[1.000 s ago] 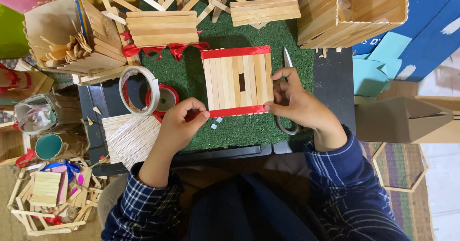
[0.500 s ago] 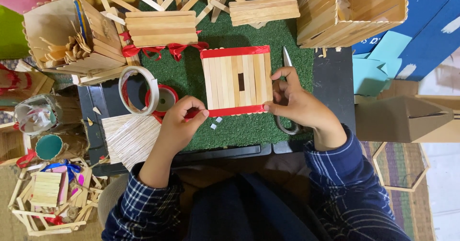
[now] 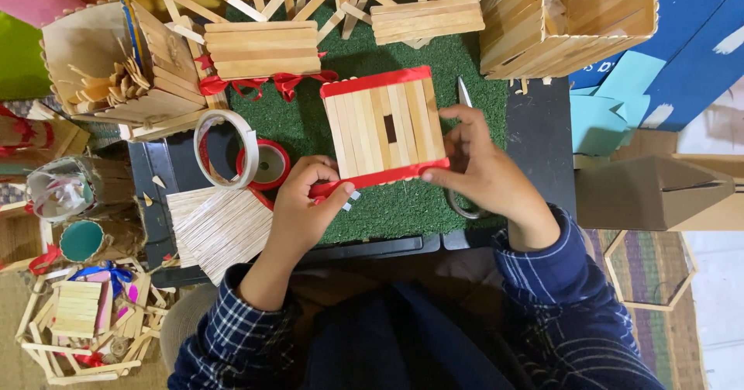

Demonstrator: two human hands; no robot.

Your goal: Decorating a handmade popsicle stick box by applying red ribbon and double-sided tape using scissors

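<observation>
Our left hand (image 3: 298, 208) and right hand (image 3: 480, 174) pinch the stick panel (image 3: 385, 126); the open stick box (image 3: 577, 18) is partly cut off.

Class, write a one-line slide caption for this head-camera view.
Left hand and right hand press red ribbon edging onto a square wooden craft-stick panel over a green grass mat.

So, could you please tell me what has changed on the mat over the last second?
Hardly anything. The left hand keeps pinching the red ribbon along the near edge of the stick panel, and the right hand keeps steadying its right side, above the scissors. No grip taken or released. The tape rolls and stick boxes lie as before.
</observation>
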